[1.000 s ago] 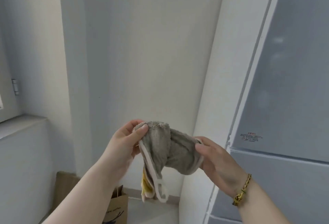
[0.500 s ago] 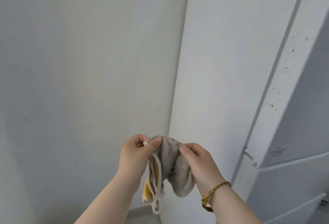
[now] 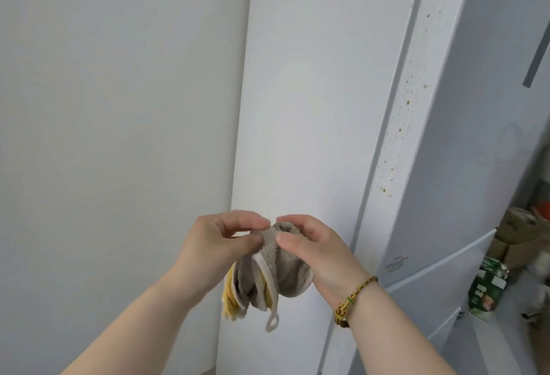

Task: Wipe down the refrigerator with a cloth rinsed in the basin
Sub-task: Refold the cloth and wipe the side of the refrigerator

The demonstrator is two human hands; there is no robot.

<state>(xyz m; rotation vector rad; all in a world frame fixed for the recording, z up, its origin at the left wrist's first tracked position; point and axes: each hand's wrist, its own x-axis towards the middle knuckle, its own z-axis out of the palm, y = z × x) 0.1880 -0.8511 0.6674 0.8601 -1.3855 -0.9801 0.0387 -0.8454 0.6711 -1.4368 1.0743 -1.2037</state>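
A grey-beige cloth (image 3: 268, 276) with a yellow underside and a white hanging loop dangles between my hands, in front of the white refrigerator's side panel (image 3: 303, 106). My left hand (image 3: 220, 243) pinches the cloth's top edge from the left. My right hand (image 3: 315, 249), with a yellow bracelet on its wrist, pinches the same edge from the right, thumb against the fabric. The refrigerator's door edge (image 3: 404, 124) carries several small yellow-brown spots. The basin is out of view.
A plain white wall (image 3: 119, 106) fills the left half. At the far right, beyond the refrigerator doors, there are a green carton (image 3: 488, 288) and cardboard boxes (image 3: 518, 231), partly blurred.
The view swung right and up along the refrigerator's side, so the spotted door edge now shows. My hands came closer together and bunched the cloth's top edge between them.
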